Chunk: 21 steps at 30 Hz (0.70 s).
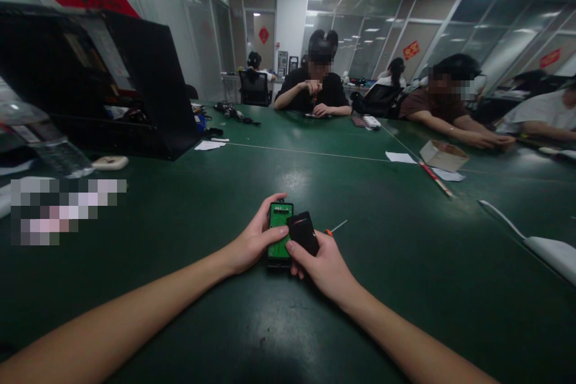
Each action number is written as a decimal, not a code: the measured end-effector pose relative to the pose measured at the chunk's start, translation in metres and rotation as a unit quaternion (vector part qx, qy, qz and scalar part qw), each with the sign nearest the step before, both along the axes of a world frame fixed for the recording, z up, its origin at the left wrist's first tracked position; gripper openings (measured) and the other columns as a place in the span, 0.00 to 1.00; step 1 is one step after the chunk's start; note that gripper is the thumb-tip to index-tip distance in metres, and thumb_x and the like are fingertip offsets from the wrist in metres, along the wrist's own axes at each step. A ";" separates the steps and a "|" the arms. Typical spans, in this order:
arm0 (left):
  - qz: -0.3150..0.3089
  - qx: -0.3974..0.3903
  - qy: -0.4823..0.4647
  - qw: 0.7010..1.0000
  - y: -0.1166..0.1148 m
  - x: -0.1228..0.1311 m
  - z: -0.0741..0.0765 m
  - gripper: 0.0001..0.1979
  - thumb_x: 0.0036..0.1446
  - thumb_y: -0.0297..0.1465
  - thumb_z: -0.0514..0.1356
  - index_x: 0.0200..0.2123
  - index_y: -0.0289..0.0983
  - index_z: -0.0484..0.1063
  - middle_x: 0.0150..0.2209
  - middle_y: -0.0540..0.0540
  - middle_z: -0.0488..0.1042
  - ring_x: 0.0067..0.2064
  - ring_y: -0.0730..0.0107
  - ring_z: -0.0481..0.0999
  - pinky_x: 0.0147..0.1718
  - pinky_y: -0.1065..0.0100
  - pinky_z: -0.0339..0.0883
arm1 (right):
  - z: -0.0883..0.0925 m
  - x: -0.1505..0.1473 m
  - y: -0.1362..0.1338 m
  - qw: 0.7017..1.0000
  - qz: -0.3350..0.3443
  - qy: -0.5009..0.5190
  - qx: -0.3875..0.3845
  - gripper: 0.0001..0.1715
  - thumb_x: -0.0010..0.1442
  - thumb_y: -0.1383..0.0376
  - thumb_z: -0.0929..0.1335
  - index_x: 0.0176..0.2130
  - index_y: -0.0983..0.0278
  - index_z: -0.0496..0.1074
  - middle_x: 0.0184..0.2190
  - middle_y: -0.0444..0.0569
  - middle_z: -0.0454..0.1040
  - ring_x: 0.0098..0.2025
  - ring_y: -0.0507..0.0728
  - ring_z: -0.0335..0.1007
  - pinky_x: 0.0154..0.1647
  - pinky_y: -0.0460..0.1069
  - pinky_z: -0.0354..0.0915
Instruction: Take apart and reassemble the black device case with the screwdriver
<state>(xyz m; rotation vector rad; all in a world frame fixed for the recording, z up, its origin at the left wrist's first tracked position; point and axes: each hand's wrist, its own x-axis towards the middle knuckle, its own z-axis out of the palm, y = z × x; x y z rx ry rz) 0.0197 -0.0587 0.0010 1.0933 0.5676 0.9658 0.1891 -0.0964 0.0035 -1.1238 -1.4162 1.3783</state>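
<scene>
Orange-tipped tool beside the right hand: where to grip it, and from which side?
Probably pinch the tool by its thin shaft, from above and the right: it lies flat on the table, and the right hand holding the black cover crowds its orange end.

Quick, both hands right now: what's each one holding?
Left hand: closed around the green circuit board, resting on the table.
Right hand: closed on the black cover, held beside the board.
</scene>
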 end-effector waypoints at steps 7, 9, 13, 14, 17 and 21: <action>0.012 -0.009 -0.007 1.000 0.000 0.001 0.002 0.32 0.53 0.33 0.67 0.60 0.47 0.60 0.45 0.46 0.74 0.41 0.62 0.77 0.41 0.65 0.70 | -0.001 0.000 -0.001 1.000 0.001 0.000 0.003 0.19 0.58 0.51 0.71 0.34 0.64 0.69 0.17 0.40 0.72 0.16 0.49 0.64 0.19 0.44 0.61; 0.015 -0.030 -0.018 0.999 -0.001 0.002 0.006 0.33 0.52 0.33 0.68 0.60 0.45 0.60 0.44 0.45 0.74 0.40 0.62 0.77 0.39 0.65 0.70 | -0.001 0.000 -0.001 1.000 0.000 0.008 -0.009 0.20 0.59 0.50 0.70 0.35 0.64 0.68 0.15 0.40 0.71 0.14 0.49 0.63 0.16 0.43 0.59; 0.008 -0.095 -0.050 0.994 0.001 0.004 0.012 0.29 0.54 0.32 0.66 0.57 0.43 0.60 0.44 0.44 0.75 0.41 0.59 0.79 0.38 0.60 0.74 | 0.002 0.004 0.000 0.999 -0.048 -0.009 0.007 0.22 0.61 0.47 0.68 0.39 0.64 0.69 0.12 0.38 0.67 0.12 0.52 0.64 0.11 0.43 0.59; 0.005 -0.106 -0.052 0.993 0.002 0.003 0.012 0.26 0.55 0.32 0.65 0.55 0.42 0.60 0.46 0.43 0.75 0.42 0.57 0.79 0.37 0.58 0.75 | 0.003 0.006 0.000 0.998 -0.062 -0.018 0.026 0.22 0.62 0.48 0.68 0.40 0.64 0.70 0.13 0.38 0.68 0.12 0.52 0.65 0.11 0.43 0.60; -0.004 -0.114 -0.048 0.992 0.004 0.002 0.012 0.18 0.59 0.33 0.62 0.50 0.40 0.61 0.51 0.37 0.73 0.45 0.51 0.80 0.34 0.55 0.76 | 0.009 0.011 0.003 0.991 -0.104 -0.019 0.081 0.19 0.63 0.50 0.67 0.41 0.63 0.69 0.26 0.44 0.76 0.15 0.49 0.67 0.12 0.43 0.62; -0.013 -0.105 -0.043 0.993 0.006 0.001 0.010 0.17 0.58 0.31 0.64 0.48 0.38 0.62 0.55 0.35 0.71 0.44 0.51 0.81 0.38 0.55 0.76 | 0.011 0.016 0.007 0.986 -0.131 0.035 0.100 0.17 0.64 0.53 0.68 0.45 0.61 0.63 0.35 0.45 0.76 0.15 0.46 0.66 0.11 0.42 0.60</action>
